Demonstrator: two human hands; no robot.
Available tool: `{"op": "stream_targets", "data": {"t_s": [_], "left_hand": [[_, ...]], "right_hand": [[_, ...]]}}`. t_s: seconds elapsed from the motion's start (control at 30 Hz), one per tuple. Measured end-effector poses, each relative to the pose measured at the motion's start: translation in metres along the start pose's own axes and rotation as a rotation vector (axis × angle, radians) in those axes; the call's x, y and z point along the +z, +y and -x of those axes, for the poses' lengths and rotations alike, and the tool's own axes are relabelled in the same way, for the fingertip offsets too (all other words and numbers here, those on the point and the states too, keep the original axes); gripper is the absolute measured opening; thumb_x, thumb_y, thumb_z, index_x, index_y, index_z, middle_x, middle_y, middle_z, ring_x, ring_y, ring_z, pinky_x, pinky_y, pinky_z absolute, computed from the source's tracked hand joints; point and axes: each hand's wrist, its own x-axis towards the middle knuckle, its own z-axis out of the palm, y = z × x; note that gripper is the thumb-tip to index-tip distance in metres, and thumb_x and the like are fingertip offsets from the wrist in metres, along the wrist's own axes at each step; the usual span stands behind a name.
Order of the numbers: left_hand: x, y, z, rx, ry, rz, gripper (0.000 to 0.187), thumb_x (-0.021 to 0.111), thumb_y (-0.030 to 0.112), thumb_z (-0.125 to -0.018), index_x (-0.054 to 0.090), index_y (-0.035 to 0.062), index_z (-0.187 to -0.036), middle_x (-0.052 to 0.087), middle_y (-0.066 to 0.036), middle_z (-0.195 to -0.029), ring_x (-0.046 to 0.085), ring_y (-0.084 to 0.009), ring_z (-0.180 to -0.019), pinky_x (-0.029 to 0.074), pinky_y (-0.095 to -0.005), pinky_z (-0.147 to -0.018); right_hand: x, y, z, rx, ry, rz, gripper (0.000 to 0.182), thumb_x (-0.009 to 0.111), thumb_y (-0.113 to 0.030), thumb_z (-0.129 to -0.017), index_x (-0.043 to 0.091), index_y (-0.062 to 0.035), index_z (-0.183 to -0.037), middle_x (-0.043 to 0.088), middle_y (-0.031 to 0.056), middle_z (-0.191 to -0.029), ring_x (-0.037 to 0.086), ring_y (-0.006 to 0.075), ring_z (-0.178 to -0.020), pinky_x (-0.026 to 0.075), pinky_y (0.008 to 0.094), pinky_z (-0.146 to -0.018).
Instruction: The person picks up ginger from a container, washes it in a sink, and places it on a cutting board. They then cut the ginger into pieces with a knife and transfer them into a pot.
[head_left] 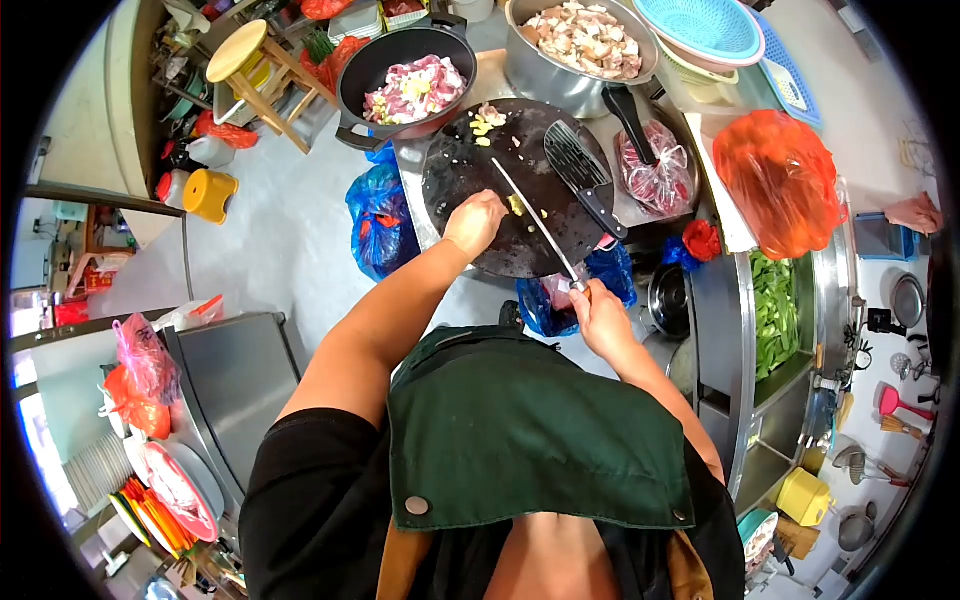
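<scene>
My right hand [605,318] is wrapped round the handle of a kitchen knife [535,220], whose blade is seen edge-on over a round dark chopping board [455,165]. My left hand [475,222] is closed at the board's near left, its fingers curled; anything inside them is hidden. Between hand and blade lie small yellowish chopped bits [517,205]. More pale yellow chunks [488,119] sit toward the far side. A second, black-bladed knife [575,165] rests on the board's right part, its handle pointing toward me.
Behind the board stand a black pot [350,85] of raw meat and a steel pot [530,68] of chopped pieces. Bagged red meat [655,180] lies at the right, beside a counter with greens [775,310]. Blue bags [380,220] hang left; a wooden stool [240,50] stands beyond.
</scene>
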Motion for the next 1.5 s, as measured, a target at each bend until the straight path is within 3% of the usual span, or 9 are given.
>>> {"op": "stream_targets", "data": {"t_s": [0.17,0.4,0.57,0.9,1.0,1.17,1.23,1.4,1.5], "left_hand": [[0.006,-0.003,-0.009,-0.046,0.084,0.125,0.009,0.056,0.007,-0.074,0.062,0.0022,-0.072,0.06,-0.009,-0.083,0.057,-0.0265,-0.081,0.047,-0.0334,-0.075],[0.016,-0.001,-0.008,-0.094,0.04,0.144,0.008,0.056,0.006,-0.074,0.062,0.0019,-0.072,0.06,-0.009,-0.081,0.058,-0.0267,-0.081,0.047,-0.0338,-0.076],[0.01,0.002,-0.008,0.001,0.069,0.063,0.008,0.055,0.005,-0.073,0.059,0.0029,-0.067,0.058,-0.01,-0.077,0.057,-0.0278,-0.077,0.048,-0.0347,-0.072],[0.01,0.005,-0.005,-0.07,0.076,-0.033,0.008,0.054,0.005,-0.073,0.058,0.0023,-0.066,0.057,-0.011,-0.076,0.057,-0.0281,-0.077,0.048,-0.0353,-0.071],[0.007,0.0,-0.004,-0.021,0.051,0.033,0.009,0.054,0.006,-0.073,0.06,0.0026,-0.068,0.059,-0.01,-0.078,0.058,-0.028,-0.078,0.048,-0.0346,-0.072],[0.01,0.0,-0.003,-0.136,0.152,0.178,0.002,0.06,0.002,-0.069,0.06,0.001,-0.07,0.06,-0.01,-0.08,0.059,-0.028,-0.076,0.049,-0.0339,-0.07],[0.007,0.005,-0.003,-0.125,0.159,0.221,0.005,0.062,0.004,-0.069,0.061,0.001,-0.073,0.06,-0.01,-0.081,0.059,-0.0275,-0.076,0.049,-0.0339,-0.07],[0.007,0.02,-0.01,-0.111,0.035,0.174,0.022,0.069,0.007,-0.066,0.061,0.0008,-0.086,0.057,-0.011,-0.099,0.054,-0.0301,-0.094,0.045,-0.035,-0.082],[0.017,0.018,-0.019,-0.125,0.193,0.153,0.021,0.068,0.006,-0.067,0.061,0.0007,-0.086,0.057,-0.011,-0.1,0.054,-0.0299,-0.092,0.045,-0.035,-0.082]], "right_hand": [[-0.006,0.0,0.002,0.014,0.014,-0.032,0.033,0.047,-0.033,-0.089,0.054,-0.0011,-0.092,0.061,0.0221,-0.082,0.057,0.0413,-0.078,0.044,0.0468,-0.068],[-0.002,0.005,0.0,0.018,0.011,-0.019,0.034,0.047,-0.034,-0.089,0.053,-0.0003,-0.091,0.061,0.0221,-0.08,0.057,0.0413,-0.077,0.045,0.0464,-0.068],[-0.006,-0.003,-0.001,0.01,-0.011,0.003,0.034,0.047,-0.034,-0.089,0.053,-0.0007,-0.091,0.06,0.0235,-0.08,0.057,0.0419,-0.078,0.044,0.0477,-0.068],[-0.002,-0.001,-0.003,-0.011,-0.031,0.035,0.034,0.047,-0.034,-0.089,0.053,-0.0009,-0.087,0.06,0.0233,-0.08,0.057,0.0425,-0.078,0.044,0.0481,-0.068],[-0.004,-0.005,-0.004,0.0,-0.03,-0.035,0.034,0.048,-0.034,-0.089,0.053,-0.0005,-0.087,0.06,0.0235,-0.081,0.056,0.0429,-0.078,0.043,0.0479,-0.068],[-0.008,0.003,-0.006,0.042,-0.034,-0.034,0.033,0.048,-0.032,-0.089,0.053,0.0004,-0.087,0.059,0.0242,-0.082,0.056,0.042,-0.08,0.043,0.0468,-0.068],[-0.011,0.004,-0.003,0.006,-0.005,-0.042,0.032,0.047,-0.031,-0.089,0.053,0.0005,-0.087,0.059,0.0236,-0.081,0.056,0.0414,-0.08,0.043,0.0465,-0.069],[-0.014,0.012,0.001,0.016,0.017,-0.01,0.032,0.046,-0.031,-0.09,0.052,0.0007,-0.088,0.059,0.0229,-0.08,0.057,0.0412,-0.079,0.044,0.0455,-0.068],[-0.018,0.008,0.001,0.048,0.0,-0.017,0.032,0.046,-0.031,-0.09,0.052,0.0006,-0.088,0.06,0.0231,-0.079,0.057,0.0411,-0.078,0.044,0.0458,-0.067]]}}
